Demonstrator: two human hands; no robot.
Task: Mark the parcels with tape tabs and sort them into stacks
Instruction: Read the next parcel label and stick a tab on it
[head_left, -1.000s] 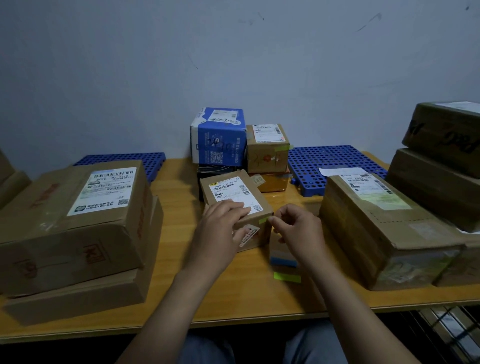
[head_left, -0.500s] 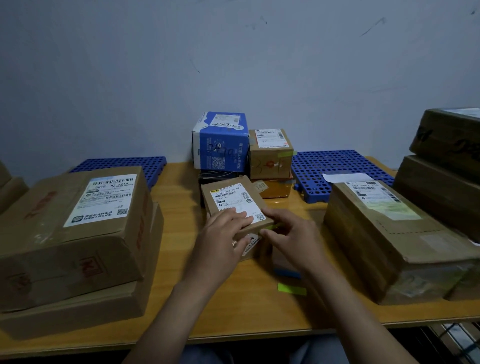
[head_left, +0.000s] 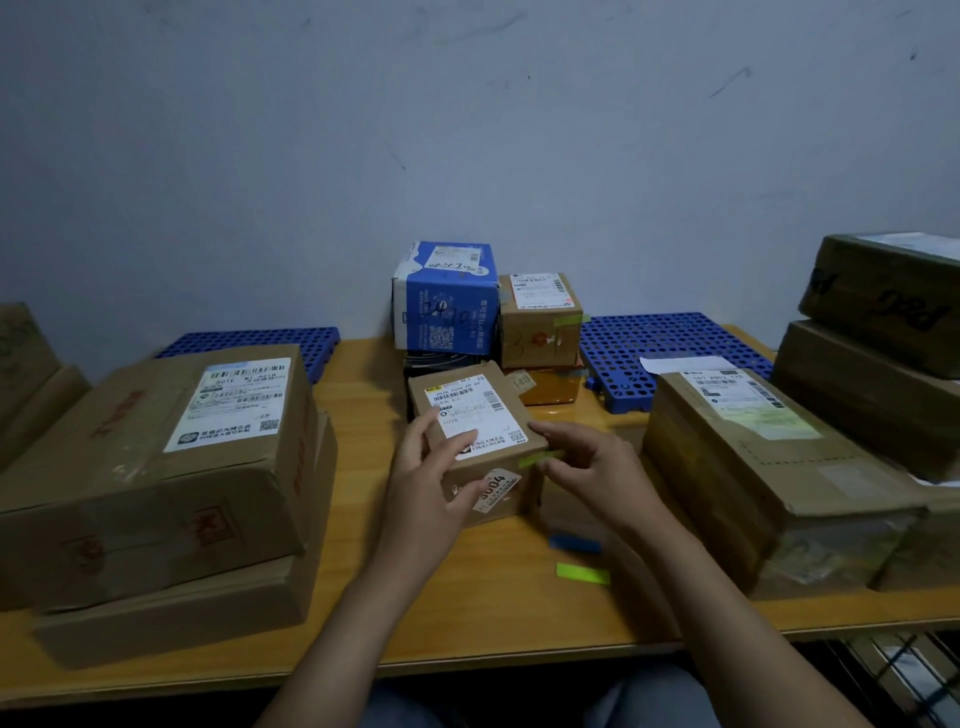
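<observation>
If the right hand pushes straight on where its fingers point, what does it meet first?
Right hand meets the green tape tab at the small parcel's near right corner; it may already touch.

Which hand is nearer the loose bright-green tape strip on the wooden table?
Right. The right hand is just beyond the loose bright-green tape strip; the left hand holds the small brown cardboard parcel, farther left.
</observation>
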